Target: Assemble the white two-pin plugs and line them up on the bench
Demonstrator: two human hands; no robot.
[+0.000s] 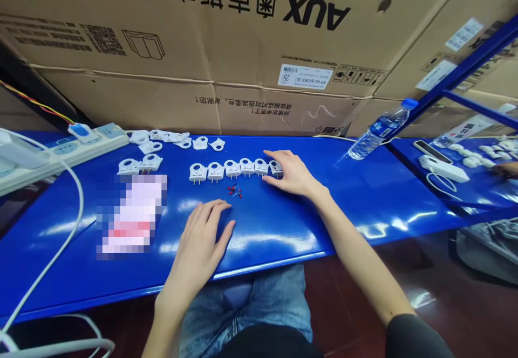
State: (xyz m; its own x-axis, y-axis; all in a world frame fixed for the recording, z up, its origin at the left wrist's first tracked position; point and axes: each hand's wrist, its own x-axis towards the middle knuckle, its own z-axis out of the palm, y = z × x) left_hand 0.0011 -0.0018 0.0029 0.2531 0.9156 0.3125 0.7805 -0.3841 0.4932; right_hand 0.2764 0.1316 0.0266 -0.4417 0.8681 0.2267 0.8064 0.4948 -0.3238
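noting the right hand (293,173) at the 3 o'clock end of a row of six white two-pin plugs (232,169), thumb and fingers spread around the end plug (275,168) and touching it; whether it grips cannot be told. the row's long axis runs from 9 to 3 o'clock, so the row lies at 9 o'clock from this hand, the nearer of the two. left hand (206,228) rests palm down, fingers slightly spread, holding nothing, with the row at about 12 o'clock. small red-tipped metal pins (234,190) lie just below the row. surface: glossy blue workbench (283,242), with more white plug parts (174,138) at 11 o'clock, a pixelated patch (133,215) at 9 o'clock and a power strip (65,153) beyond. room: cardboard cartons (243,34) stand behind; a water bottle (378,131) leans at 2 o'clock.
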